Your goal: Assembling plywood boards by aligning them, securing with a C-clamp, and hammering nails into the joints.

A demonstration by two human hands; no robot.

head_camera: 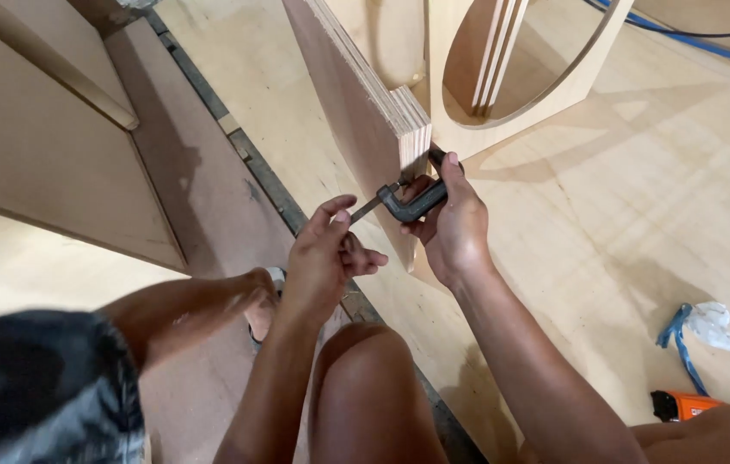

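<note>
Dark metal C-clamp (pixel 412 204) sits over the upright layered plywood panel's (pixel 356 112) corner, seemingly not yet tight; right hand (pixel 451 225) grips its frame, left hand (pixel 326 253) fingers pinch its screw

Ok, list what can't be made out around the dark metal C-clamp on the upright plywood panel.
- Head view: the dark metal C-clamp's far jaw is hidden behind the upright plywood panel.
- The clamp's screw handle is covered by the left hand's fingertips and blurred.
- The right hand's palm hides part of the clamp frame.
- The orange tool is partly hidden behind the right knee.
- The round cutout board is cropped by the top edge.
</note>
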